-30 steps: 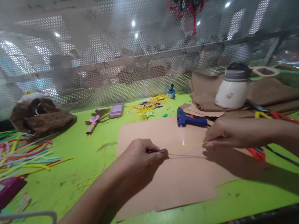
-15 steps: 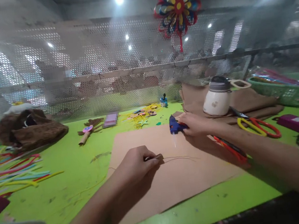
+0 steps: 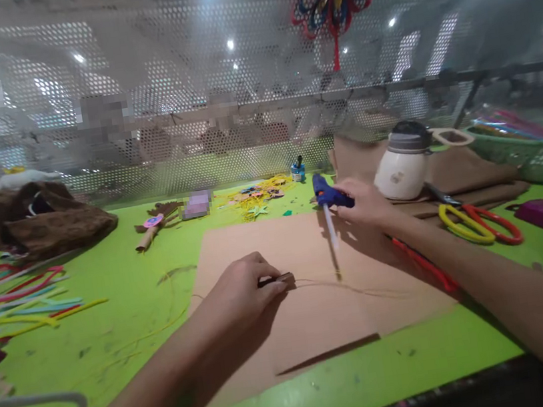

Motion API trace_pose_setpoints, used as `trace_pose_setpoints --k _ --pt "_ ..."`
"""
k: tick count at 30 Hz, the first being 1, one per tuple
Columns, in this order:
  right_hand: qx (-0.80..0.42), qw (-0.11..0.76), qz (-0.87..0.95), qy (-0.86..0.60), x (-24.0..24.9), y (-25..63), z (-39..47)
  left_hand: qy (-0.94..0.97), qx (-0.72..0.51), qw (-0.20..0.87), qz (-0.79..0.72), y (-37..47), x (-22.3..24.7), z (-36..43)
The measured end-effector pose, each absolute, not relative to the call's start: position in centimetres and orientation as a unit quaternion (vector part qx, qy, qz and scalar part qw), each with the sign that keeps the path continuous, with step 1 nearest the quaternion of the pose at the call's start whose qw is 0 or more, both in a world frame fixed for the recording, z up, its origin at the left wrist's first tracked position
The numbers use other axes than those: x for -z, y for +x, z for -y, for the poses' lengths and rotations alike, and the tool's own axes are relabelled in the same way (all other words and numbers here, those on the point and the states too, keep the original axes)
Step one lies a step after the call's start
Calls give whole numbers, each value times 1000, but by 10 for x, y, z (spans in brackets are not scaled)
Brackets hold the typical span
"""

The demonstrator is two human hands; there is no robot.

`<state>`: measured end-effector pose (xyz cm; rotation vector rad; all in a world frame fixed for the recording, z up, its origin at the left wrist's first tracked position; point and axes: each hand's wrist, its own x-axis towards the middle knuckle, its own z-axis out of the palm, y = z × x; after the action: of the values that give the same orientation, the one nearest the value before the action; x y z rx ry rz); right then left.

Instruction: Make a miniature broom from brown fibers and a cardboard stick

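Your left hand [image 3: 248,285] is pinching, perhaps steadying, a brown piece [image 3: 289,280], your right hand [image 3: 367,205] gripping a glue gun [image 3: 327,194].

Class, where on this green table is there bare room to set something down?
Apart from specks, green tabletop lies bare between the brown paper and the tabletop's front edge. So is the paper's front middle. It's crowded right, with scissors, jar and cloth, and far left, with coloured strips.
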<state>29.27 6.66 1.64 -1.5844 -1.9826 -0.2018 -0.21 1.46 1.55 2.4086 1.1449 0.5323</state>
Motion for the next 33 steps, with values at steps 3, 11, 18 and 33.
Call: trace_pose_setpoints --k 3,11,18,33 --pt "36 409 704 -580 -30 299 -55 871 -175 230 -398 -3 -16 -18" --pt "-345 468 656 -482 -51 272 -8 875 -185 206 -396 -5 -18 -14" --pt "-396 398 637 -528 -27 255 16 888 -175 172 -389 -6 -31 -12" --pt "-343 292 692 -564 -37 258 39 800 -184 332 -464 -6 -18 -9"
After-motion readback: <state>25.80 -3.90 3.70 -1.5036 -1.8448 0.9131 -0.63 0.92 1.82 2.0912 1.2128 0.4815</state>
